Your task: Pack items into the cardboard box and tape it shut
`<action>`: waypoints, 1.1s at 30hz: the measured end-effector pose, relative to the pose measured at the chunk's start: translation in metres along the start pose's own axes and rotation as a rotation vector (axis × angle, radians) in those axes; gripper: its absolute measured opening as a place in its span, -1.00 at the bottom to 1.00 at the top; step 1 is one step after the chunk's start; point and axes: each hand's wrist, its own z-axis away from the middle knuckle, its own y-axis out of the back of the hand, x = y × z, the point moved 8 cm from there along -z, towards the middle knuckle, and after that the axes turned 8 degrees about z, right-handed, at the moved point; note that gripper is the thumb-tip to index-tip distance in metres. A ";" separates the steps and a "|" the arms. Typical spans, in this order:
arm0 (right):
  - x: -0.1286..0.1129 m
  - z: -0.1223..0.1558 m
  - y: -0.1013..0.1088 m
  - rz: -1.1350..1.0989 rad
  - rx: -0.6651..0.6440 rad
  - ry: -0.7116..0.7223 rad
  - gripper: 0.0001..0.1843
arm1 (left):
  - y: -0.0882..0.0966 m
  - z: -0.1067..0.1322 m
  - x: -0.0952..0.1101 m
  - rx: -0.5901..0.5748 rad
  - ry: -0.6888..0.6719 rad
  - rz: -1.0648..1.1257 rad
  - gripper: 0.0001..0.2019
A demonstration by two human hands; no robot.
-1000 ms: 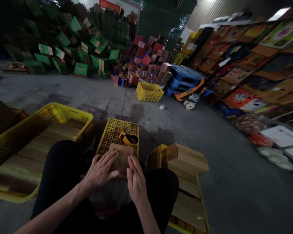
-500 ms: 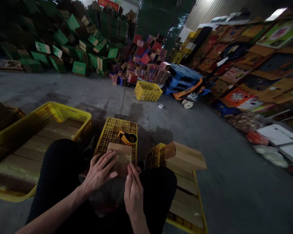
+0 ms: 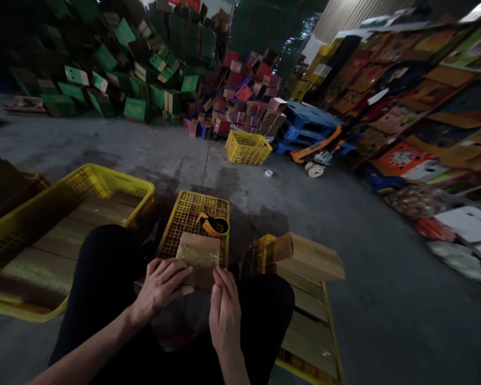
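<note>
A small cardboard box [image 3: 200, 250] with a shiny strip of clear tape across it rests at the near end of an upturned yellow crate [image 3: 184, 206], between my knees. My left hand [image 3: 164, 283] grips the box's near left side, fingers together and bent over its edge. At the near right edge, the fingers and thumb of my right hand [image 3: 225, 305] close on the box. Beyond the box a yellow-and-black tape dispenser [image 3: 215, 225] lies on the crate. The box's underside is hidden.
On the left stands a large yellow crate [image 3: 150, 191] with flat cardboard boxes inside. To the right, another yellow crate [image 3: 332, 321] holds cartons, an open carton [image 3: 310, 256] on top. Farther off are a yellow crate [image 3: 248, 149], a pallet jack [image 3: 318, 152] and heaped green boxes [image 3: 136, 108].
My left hand has slid from flat on the box's top toward me, its fingers now drawn together at the near left edge. The right hand keeps its hold; the view has shifted slightly.
</note>
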 end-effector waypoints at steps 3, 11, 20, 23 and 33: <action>-0.008 -0.005 -0.002 0.062 -0.034 0.025 -0.58 | 0.000 0.000 0.001 0.015 0.010 0.011 -0.69; -0.047 -0.016 -0.018 0.156 -0.072 0.094 -0.57 | -0.001 0.000 -0.002 0.022 0.062 0.038 -0.75; -0.057 -0.021 -0.021 0.113 -0.101 0.141 -0.59 | -0.015 0.003 -0.009 -0.031 0.074 0.018 -0.60; -0.053 -0.021 -0.018 0.063 -0.105 0.151 -0.61 | -0.018 0.002 -0.007 -0.027 0.020 -0.033 -0.50; -0.059 -0.038 -0.042 0.216 -0.158 0.228 -0.25 | -0.026 -0.007 -0.002 -0.100 0.007 -0.067 -0.33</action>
